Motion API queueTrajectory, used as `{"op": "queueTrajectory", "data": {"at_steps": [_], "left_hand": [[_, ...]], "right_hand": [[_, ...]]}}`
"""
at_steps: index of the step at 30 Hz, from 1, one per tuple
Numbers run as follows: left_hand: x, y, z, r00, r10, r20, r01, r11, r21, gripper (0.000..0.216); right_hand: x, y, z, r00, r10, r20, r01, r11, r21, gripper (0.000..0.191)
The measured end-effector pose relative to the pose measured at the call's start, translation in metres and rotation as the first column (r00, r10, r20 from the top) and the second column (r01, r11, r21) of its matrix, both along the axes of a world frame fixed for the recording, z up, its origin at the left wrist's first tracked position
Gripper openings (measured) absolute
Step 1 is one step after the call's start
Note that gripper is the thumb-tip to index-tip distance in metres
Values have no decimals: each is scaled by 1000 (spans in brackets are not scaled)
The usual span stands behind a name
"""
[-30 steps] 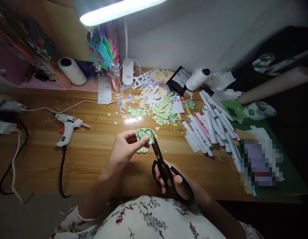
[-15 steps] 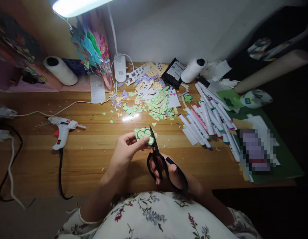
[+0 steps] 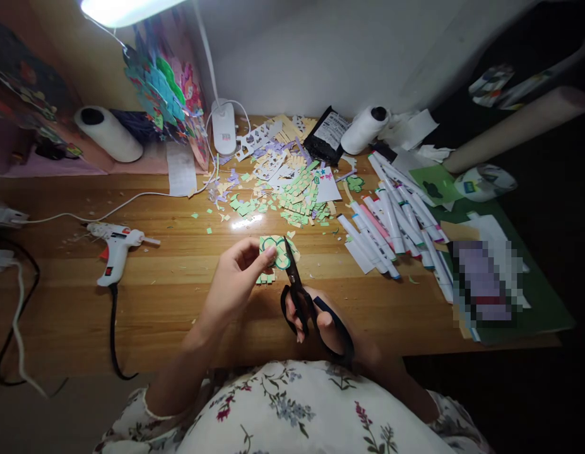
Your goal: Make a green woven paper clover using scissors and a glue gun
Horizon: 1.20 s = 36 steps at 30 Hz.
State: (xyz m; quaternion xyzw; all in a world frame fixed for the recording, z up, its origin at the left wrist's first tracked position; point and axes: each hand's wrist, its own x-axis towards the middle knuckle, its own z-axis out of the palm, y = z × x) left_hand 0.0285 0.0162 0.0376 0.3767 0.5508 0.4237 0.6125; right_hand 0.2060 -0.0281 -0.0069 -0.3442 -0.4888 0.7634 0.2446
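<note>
Between the thumb and fingers of my left hand (image 3: 235, 271) is a small piece of green and cream checkered paper (image 3: 281, 258) with a dark green rounded outline drawn on it. My right hand (image 3: 315, 312) grips black-handled scissors (image 3: 296, 284), its thumb and fingers through the loops. The blades point up and away from me, their tips against the right part of the paper. They look nearly closed. My left fingertips behind the paper are hidden.
Paper scraps (image 3: 296, 202) are heaped beyond my hands. Markers (image 3: 387, 221) lie to the right beside a green mat (image 3: 538, 315). A glue gun (image 3: 117, 246) with a black cord lies left. Thread spools (image 3: 363, 129), a black packet (image 3: 327, 135) and a power strip (image 3: 223, 129) stand along the wall.
My left hand has turned the paper, so its outline sits at a different angle and a lower green strip now shows. The scissors have barely moved. The whole view has shifted slightly.
</note>
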Motion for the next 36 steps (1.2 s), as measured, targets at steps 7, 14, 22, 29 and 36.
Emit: {"op": "queueTrajectory", "data": {"at_steps": [7,14,22,29,36], "left_hand": [[3,-3,2,981,-9,192,42,985,-169,26],[9,-6,3,972,74,224,-21,972,-233,24],[11,-5,-2,972,63,226,-16,979,-205,23],[16,-10,-5,979,56,195,-33,992,-120,21],[13,-9,-3,977,53,204,-33,994,-100,17]], "right_hand": [[-6,-4,-4,980,-83,-181,72,995,-63,74],[-20,-4,-16,941,-155,-300,128,986,-110,74],[-21,-5,-17,932,-192,-307,162,979,-123,73],[-24,-10,-25,938,-239,-253,231,971,-61,78],[-19,-11,-31,954,-211,-213,203,977,-62,80]]}}
